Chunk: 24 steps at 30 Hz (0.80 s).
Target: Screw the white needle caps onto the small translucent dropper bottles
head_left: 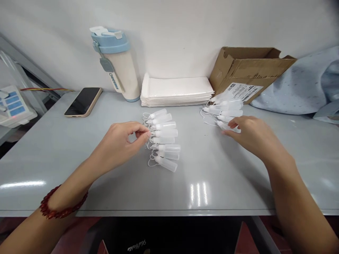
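Note:
A row of several small translucent squeeze bottles (165,139) lies side by side at the middle of the grey table (79,165), tips pointing left. My left hand (123,141) pinches at the tip of one bottle in that row. A looser pile of the same bottles (226,107) lies further right, in front of a cardboard box. My right hand (250,132) reaches into the near side of that pile, fingers curled on one small bottle (225,125). A red bead bracelet is on my left wrist.
A stack of white padded envelopes (176,91) lies against the wall. A blue-lidded tumbler (119,63) and a phone (83,101) stand at the back left. The open cardboard box (249,70) and a pale blue cloth (299,84) sit at the back right.

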### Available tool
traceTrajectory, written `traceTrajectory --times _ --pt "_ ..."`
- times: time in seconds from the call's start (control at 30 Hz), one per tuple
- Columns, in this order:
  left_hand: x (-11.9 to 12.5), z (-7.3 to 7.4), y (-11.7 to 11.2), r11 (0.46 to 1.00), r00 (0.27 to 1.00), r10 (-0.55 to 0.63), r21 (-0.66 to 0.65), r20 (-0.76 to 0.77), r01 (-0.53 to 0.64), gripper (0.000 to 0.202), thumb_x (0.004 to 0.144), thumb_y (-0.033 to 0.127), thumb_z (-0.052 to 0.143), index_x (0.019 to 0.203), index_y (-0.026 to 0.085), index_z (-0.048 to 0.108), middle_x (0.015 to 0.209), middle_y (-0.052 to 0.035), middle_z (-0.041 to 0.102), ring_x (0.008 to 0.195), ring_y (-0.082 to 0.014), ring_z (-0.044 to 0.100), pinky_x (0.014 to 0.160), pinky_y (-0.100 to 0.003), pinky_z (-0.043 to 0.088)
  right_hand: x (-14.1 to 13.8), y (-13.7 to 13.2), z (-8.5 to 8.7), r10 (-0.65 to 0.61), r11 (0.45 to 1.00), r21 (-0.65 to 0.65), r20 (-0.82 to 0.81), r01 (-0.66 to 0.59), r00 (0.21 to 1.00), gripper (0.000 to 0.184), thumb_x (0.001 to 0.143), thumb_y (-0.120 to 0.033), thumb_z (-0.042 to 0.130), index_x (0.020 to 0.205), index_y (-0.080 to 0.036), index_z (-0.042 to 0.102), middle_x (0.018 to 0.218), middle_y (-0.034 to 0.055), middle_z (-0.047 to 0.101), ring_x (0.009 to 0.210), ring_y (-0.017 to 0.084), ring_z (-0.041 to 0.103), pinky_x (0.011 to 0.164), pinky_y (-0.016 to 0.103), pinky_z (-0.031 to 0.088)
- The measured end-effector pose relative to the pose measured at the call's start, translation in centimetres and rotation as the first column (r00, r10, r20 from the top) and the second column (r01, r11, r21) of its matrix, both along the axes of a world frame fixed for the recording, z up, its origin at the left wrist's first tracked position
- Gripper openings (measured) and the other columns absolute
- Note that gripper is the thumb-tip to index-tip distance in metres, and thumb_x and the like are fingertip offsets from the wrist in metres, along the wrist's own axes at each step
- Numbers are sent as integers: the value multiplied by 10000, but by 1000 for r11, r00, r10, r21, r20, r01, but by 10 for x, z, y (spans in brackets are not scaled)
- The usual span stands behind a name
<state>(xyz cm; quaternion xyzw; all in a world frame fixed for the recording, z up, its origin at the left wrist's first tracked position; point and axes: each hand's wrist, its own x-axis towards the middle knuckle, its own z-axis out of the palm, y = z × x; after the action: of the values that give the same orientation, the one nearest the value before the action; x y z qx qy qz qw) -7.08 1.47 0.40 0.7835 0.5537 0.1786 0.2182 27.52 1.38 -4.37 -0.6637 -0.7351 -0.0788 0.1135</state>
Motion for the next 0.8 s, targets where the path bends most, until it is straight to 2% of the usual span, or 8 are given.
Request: traceTrajectory --times 0.1,0.23,0.3,0.37,0.47,0.57,0.7,0.8 --pt "2 -1 -2 999 1000 8 45 11 -8 176 834 287 531 768 199 668 765 -4 658 664 -132 534 441 -199 316 -8 1 -2 15 999 -39 50 -13 999 264 804 -436 563 736 -190 634 766 96 692 636 245 595 518 335 383" --pt "2 -1 -4 997 1000 12 76 25 -14 164 832 277 532 765 202 662 764 2 655 672 -130 535 440 -206 308 -26 0 -2 -21 996 -84 98 29 995 185 803 -320 568 794 -159 659 796 121 699 737 294 628 562 361 425" --pt "2 0 -4 996 999 28 87 30 -30 168 835 282 530 762 200 658 758 3 652 670 -129 534 450 -210 318 -33 -1 0 -44 995 -91 75 51 996 158 800 -265 561 808 -141 660 802 129 695 753 305 631 565 367 430" --pt "2 1 -4 994 998 48 97 39 -51 174 839 290 527 762 197 651 760 2 649 669 -128 534 465 -212 336 -37 -3 2 -36 998 -58 -30 34 999 157 807 -243 550 841 -135 658 824 122 692 751 292 632 575 367 440" --pt "4 2 -5 991 997 47 124 59 -54 177 849 291 517 767 194 641 776 1 651 672 -125 539 477 -213 352 -47 -9 7 92 995 61 -261 -79 961 169 820 -263 561 912 -149 646 817 86 676 749 247 627 618 355 471" --pt "8 1 -9 989 996 -3 147 92 -11 170 856 267 516 774 184 639 767 -3 647 695 -126 555 493 -205 372 -63 -18 12 292 956 160 -406 -247 866 158 838 -275 575 952 -178 621 809 55 647 764 207 615 666 335 490" --pt "13 -6 -15 986 983 -120 131 138 102 160 860 261 530 829 165 654 776 -18 642 735 -131 570 563 -201 427 -85 -31 18 462 887 221 -456 -406 761 140 852 -235 582 984 -190 591 859 60 633 803 185 606 702 320 495" --pt "16 -11 -18 981 968 -179 108 176 161 201 853 318 562 940 163 657 805 -27 642 760 -139 576 529 -191 429 -93 -37 18 526 850 250 -449 -463 723 143 861 -215 574 1002 -190 579 882 69 633 827 186 602 702 324 501"
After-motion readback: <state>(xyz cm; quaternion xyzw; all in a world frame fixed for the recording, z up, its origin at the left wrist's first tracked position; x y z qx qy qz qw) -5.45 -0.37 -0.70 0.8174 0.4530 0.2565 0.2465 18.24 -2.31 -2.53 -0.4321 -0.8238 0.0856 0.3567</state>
